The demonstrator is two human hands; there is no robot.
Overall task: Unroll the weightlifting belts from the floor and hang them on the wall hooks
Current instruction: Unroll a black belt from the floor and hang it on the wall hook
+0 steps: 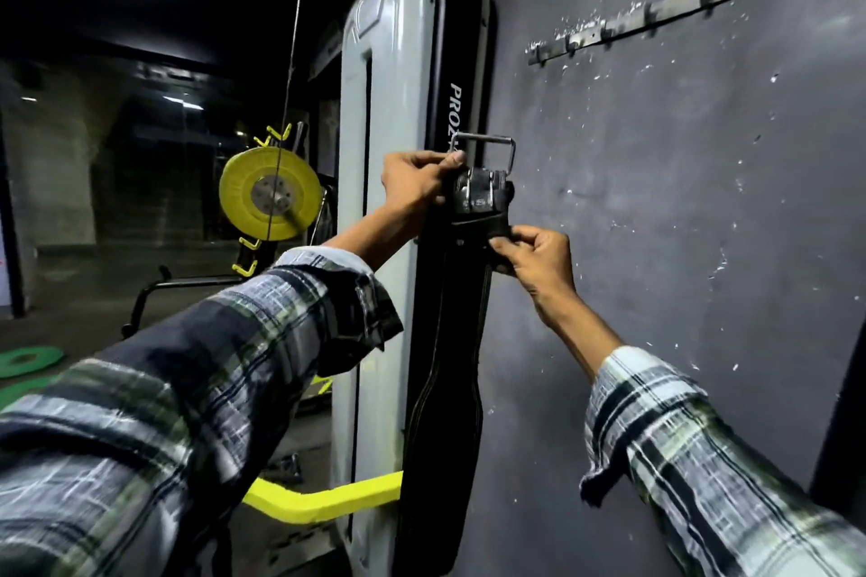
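A black leather weightlifting belt hangs unrolled and vertical in front of me, its metal buckle at the top. My left hand grips the belt's top end just below the buckle. My right hand pinches the belt's right edge a little lower. A grey metal hook rail with several hooks is fixed to the dark wall, up and to the right of the buckle, with nothing hanging on it.
A grey and black gym machine column stands right behind the belt, with a yellow bar low down. A yellow pulley wheel and cable are to the left. Green plates lie on the floor at far left.
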